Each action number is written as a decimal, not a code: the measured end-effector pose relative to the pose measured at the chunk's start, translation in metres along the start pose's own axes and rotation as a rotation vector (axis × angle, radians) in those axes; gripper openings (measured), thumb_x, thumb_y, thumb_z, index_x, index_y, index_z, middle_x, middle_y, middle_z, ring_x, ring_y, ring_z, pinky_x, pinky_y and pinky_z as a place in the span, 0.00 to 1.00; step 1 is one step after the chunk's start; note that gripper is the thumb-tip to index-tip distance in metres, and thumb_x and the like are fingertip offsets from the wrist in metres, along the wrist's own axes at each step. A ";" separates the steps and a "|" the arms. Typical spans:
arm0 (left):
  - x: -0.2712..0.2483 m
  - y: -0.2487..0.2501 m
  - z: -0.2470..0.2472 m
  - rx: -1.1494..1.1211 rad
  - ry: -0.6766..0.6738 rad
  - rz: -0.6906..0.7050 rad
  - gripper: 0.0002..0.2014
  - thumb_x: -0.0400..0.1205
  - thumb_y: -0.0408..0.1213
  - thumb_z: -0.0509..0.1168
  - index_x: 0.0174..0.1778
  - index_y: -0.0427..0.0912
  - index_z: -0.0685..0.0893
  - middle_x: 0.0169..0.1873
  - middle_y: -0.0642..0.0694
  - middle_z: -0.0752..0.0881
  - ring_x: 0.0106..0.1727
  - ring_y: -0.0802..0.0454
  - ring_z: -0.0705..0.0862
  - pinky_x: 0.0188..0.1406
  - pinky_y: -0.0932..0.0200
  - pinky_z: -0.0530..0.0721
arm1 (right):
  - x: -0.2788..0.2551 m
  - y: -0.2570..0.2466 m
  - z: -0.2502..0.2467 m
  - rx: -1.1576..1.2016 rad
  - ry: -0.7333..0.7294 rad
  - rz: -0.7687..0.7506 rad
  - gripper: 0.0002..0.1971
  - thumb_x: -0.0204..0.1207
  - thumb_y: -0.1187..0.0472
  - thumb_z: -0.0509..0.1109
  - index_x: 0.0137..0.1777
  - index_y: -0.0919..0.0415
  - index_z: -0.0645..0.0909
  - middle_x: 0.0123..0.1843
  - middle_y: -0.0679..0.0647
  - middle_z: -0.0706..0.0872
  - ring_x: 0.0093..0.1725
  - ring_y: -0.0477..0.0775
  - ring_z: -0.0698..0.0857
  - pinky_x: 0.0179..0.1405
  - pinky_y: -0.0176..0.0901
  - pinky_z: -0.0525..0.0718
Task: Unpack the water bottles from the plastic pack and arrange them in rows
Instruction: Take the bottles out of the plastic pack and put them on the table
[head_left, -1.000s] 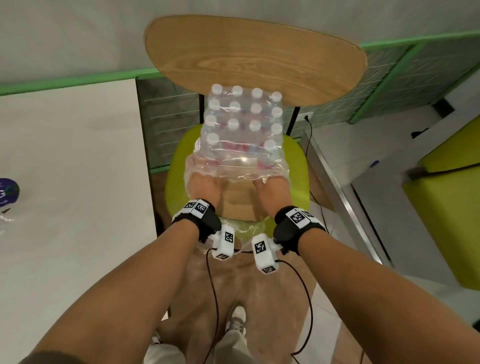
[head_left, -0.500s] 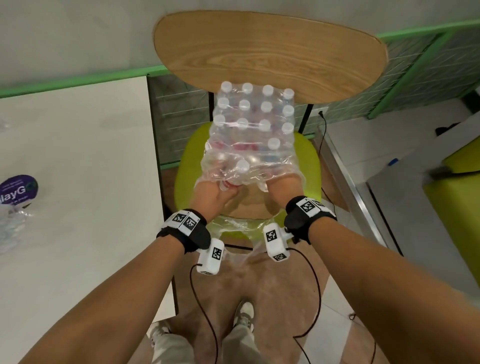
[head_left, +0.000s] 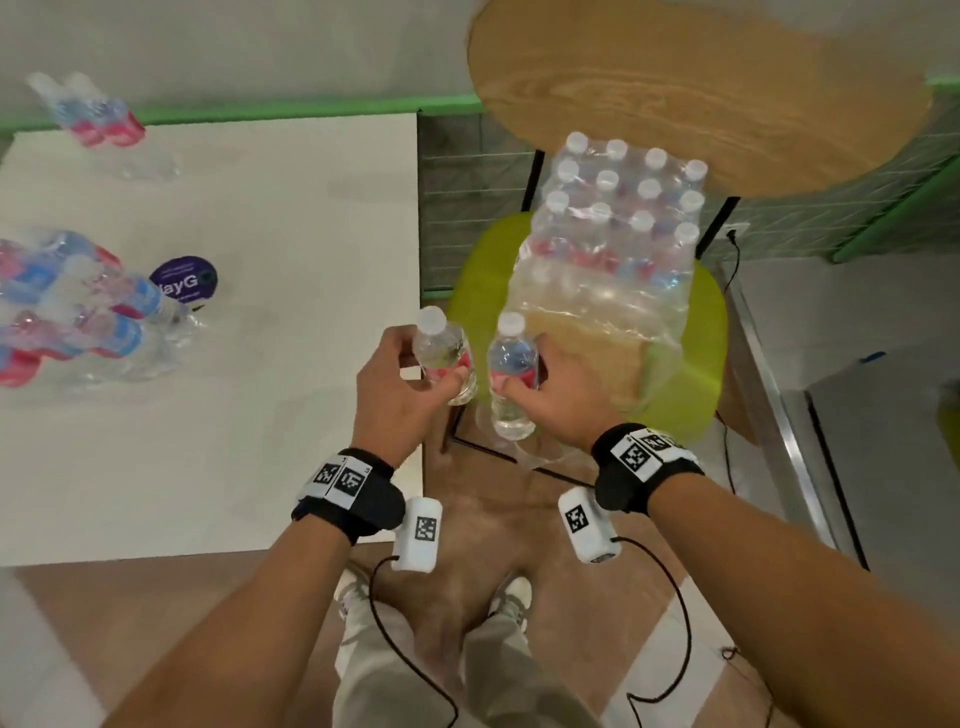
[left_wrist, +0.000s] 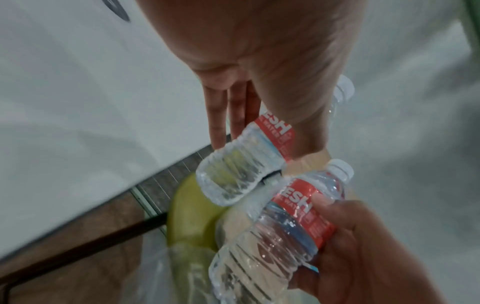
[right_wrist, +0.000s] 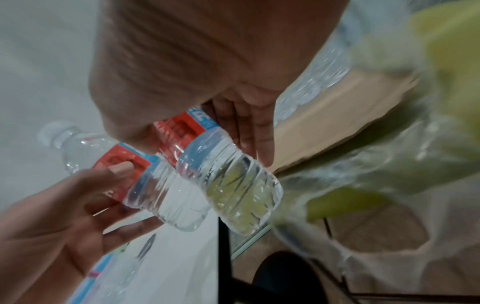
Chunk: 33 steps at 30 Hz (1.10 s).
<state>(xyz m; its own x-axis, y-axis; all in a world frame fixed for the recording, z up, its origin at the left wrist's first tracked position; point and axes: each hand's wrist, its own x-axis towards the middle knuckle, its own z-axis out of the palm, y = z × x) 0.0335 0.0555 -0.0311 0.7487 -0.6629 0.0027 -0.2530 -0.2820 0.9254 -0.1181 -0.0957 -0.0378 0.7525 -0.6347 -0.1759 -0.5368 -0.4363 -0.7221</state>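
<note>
The left hand is gripping one water bottle around its red label, thumb and fingers curled about it, and the right hand is gripping a second bottle the same way. Both bottles are standing nearly upright in the air, just in front of the plastic pack and close beside each other. In the left wrist view the red label of the second bottle is showing white letters "ESH" above a smaller line that seems to read "WATER"; the rest is hidden by fingers. The pack is sitting on the green seat of a chair, its near end torn open and slack over a cardboard base, with rows of white-capped bottles inside. Left of the pack, the white counter is carrying a cluster of bottles with red and blue labels, too blurred to read. A purple round sticker beside them is showing "layG". Two more bottles are standing at the counter's far edge.
</note>
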 end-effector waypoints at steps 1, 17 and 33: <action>-0.002 -0.007 -0.015 -0.018 0.065 -0.024 0.24 0.71 0.44 0.81 0.59 0.51 0.79 0.51 0.57 0.88 0.54 0.62 0.87 0.45 0.63 0.90 | 0.001 -0.012 0.011 0.018 -0.013 -0.016 0.20 0.73 0.36 0.69 0.56 0.47 0.75 0.41 0.43 0.87 0.39 0.41 0.84 0.38 0.42 0.83; 0.014 -0.141 -0.257 -0.042 0.671 -0.313 0.24 0.76 0.40 0.77 0.65 0.41 0.77 0.53 0.47 0.84 0.52 0.51 0.83 0.37 0.85 0.75 | 0.096 -0.198 0.246 0.219 -0.156 -0.135 0.29 0.71 0.38 0.74 0.70 0.45 0.75 0.57 0.50 0.80 0.53 0.51 0.83 0.60 0.54 0.85; 0.058 -0.209 -0.356 -0.174 0.641 -0.290 0.31 0.75 0.39 0.78 0.72 0.47 0.74 0.64 0.52 0.82 0.63 0.56 0.84 0.62 0.56 0.86 | 0.165 -0.274 0.334 0.265 -0.107 -0.082 0.31 0.71 0.41 0.73 0.74 0.41 0.71 0.61 0.49 0.82 0.60 0.50 0.83 0.63 0.54 0.84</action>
<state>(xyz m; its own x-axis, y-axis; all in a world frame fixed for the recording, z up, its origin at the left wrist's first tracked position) 0.3476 0.3226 -0.0893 0.9965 -0.0258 -0.0794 0.0711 -0.2349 0.9694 0.2808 0.1321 -0.0927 0.8327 -0.5273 -0.1688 -0.3648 -0.2932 -0.8837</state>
